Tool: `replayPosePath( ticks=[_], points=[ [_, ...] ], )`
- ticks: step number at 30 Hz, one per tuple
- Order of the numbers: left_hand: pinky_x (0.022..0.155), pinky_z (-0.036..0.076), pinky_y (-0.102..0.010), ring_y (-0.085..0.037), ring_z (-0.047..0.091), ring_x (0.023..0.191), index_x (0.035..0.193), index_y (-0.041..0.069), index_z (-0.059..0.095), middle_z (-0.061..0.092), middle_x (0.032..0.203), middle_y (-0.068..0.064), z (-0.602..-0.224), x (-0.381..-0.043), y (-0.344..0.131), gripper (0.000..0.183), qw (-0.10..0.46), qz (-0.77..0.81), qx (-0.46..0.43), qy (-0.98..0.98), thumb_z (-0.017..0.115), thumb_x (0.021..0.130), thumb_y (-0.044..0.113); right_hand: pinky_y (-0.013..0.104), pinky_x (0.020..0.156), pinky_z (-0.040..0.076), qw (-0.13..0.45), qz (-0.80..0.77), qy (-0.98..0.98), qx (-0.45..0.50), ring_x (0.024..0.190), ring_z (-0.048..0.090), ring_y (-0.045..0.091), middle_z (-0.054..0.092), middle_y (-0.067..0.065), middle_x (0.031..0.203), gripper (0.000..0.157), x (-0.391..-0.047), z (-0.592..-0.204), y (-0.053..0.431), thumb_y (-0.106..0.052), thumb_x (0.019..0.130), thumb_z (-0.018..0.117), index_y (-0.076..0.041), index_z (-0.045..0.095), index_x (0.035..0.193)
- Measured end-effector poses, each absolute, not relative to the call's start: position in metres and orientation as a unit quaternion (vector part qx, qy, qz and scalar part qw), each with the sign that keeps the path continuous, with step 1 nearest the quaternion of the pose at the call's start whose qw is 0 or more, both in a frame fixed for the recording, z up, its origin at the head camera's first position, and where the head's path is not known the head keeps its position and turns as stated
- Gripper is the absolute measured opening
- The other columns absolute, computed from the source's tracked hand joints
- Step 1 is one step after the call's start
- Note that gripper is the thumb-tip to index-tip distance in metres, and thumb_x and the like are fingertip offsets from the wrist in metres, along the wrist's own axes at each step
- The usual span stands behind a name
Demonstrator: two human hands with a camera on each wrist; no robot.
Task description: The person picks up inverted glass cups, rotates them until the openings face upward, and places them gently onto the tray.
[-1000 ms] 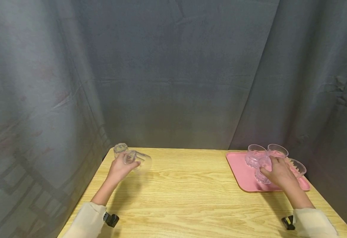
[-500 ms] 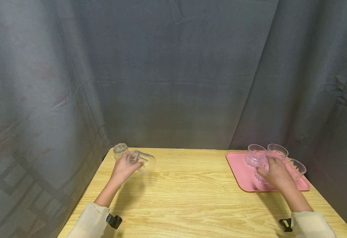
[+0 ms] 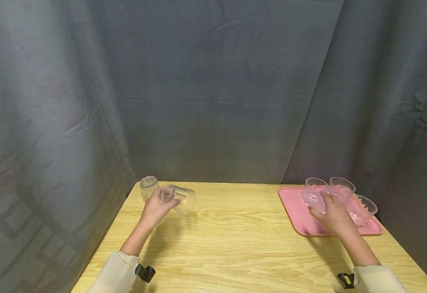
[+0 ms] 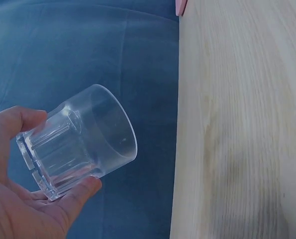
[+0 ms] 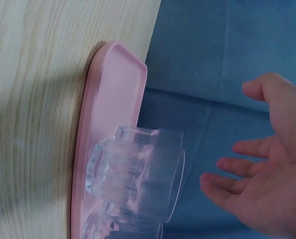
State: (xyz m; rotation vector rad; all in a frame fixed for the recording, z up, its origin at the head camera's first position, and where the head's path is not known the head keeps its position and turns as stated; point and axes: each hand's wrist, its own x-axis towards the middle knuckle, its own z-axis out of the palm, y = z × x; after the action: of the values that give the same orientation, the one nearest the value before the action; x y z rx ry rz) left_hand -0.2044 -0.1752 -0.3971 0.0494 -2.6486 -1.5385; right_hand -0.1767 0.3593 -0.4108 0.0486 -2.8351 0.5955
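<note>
My left hand (image 3: 157, 208) grips a clear plastic tumbler (image 3: 185, 202) by its base, thumb on one side and fingers on the other. In the left wrist view this tumbler (image 4: 95, 137) is tilted, its mouth pointing away from the palm. Just behind that hand, a second clear tumbler (image 3: 148, 186) stands upside down at the table's back left corner. On the right, my right hand (image 3: 333, 217) is over the pink tray (image 3: 297, 209) with its fingers spread. Several upright clear tumblers (image 5: 155, 184) stand on the tray; in the right wrist view a gap separates them from the fingertips.
The tray lies near the right edge of the light wooden table (image 3: 232, 240). Grey curtains (image 3: 206, 101) hang close behind the table and along both sides. Small black devices are strapped at both wrists.
My left hand has shifted right with the tumbler, away from the upside-down one. My right hand has drawn leftward over the tray, off the front tumbler, while the tumblers there stay put.
</note>
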Motion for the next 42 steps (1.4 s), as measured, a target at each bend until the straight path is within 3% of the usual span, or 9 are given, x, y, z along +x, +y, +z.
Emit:
replayPosePath(
  ticks=[8, 34, 42],
  points=[
    [0.105, 0.044, -0.057, -0.043, 0.055, 0.127, 0.147, 0.0, 0.042, 0.058, 0.137, -0.026, -0.396, -0.205, -0.168, 0.081, 0.051, -0.512, 0.021, -0.857, 0.078, 0.086, 0.04, 0.073, 0.104, 0.032, 0.139, 0.23, -0.963, 0.038, 0.127, 0.037, 0.063, 0.039, 0.046, 0.138, 0.072, -0.174, -0.409, 0.343, -0.027, 0.092, 0.068, 0.022, 0.04, 0.138],
    [0.104, 0.047, -0.054, -0.042, 0.058, 0.125, 0.147, -0.001, 0.042, 0.059, 0.137, -0.026, -0.401, -0.202, -0.145, 0.08, 0.049, -0.556, 0.011, -0.83, 0.078, 0.086, 0.036, 0.073, 0.106, 0.031, 0.132, 0.292, -0.946, 0.044, 0.133, 0.035, 0.06, 0.039, 0.039, 0.146, 0.069, -0.16, -0.411, 0.301, -0.031, 0.097, 0.066, 0.013, 0.041, 0.144],
    [0.106, 0.044, -0.059, -0.046, 0.053, 0.129, 0.148, -0.002, 0.04, 0.052, 0.143, -0.028, -0.404, -0.198, -0.139, 0.082, 0.039, -0.569, 0.001, -0.821, 0.077, 0.088, 0.039, 0.068, 0.097, 0.044, 0.129, 0.321, -0.937, 0.046, 0.122, 0.05, 0.058, 0.041, 0.039, 0.146, 0.069, -0.156, -0.413, 0.282, -0.036, 0.1, 0.062, 0.008, 0.04, 0.148]
  ],
)
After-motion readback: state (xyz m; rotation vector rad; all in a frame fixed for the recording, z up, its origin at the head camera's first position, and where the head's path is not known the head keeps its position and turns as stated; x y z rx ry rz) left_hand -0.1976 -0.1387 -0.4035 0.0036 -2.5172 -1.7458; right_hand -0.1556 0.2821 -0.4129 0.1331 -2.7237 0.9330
